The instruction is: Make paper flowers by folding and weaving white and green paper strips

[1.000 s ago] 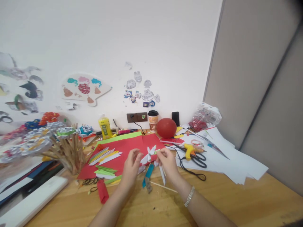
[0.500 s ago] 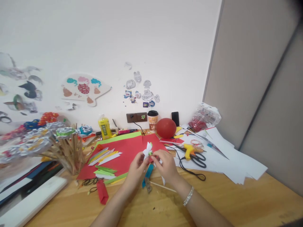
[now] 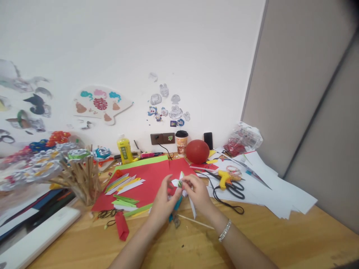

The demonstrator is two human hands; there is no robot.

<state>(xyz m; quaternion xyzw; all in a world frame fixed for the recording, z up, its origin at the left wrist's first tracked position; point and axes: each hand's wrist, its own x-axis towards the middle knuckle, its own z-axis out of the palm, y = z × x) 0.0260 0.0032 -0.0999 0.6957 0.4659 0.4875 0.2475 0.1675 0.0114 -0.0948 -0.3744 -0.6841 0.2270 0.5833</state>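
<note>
Since half a second ago, the left hand (image 3: 163, 200) has shifted a little to the right and covers more of the blue paper strip (image 3: 176, 207), and its thumb and forefinger have spread apart. The folded paper flower (image 3: 176, 182), white with green, has turned and shows less of itself. It is between the two hands, above the red sheet (image 3: 153, 173) at the middle of the worktop (image 3: 196, 246). The right hand (image 3: 198, 191) is narrow, thumb and fingers pinching the flower. The left hand is half curled beside it, with a gap between thumb and forefinger; I cannot tell whether it grips any paper.

As for writing, the white board (image 3: 92, 98) on the wall carries a large red double-happiness character, 囍. The yellow bottle (image 3: 125, 151) has a printed label, and the black-lidded paper cup (image 3: 181, 145) has pale lettering; both are too small to read. The cup stands just beside a red balloon (image 3: 198, 151). Right of the hands lie a yellow glue gun (image 3: 223, 179) and black-handled scissors (image 3: 237, 190), near white paper sheets (image 3: 277, 194).
</note>
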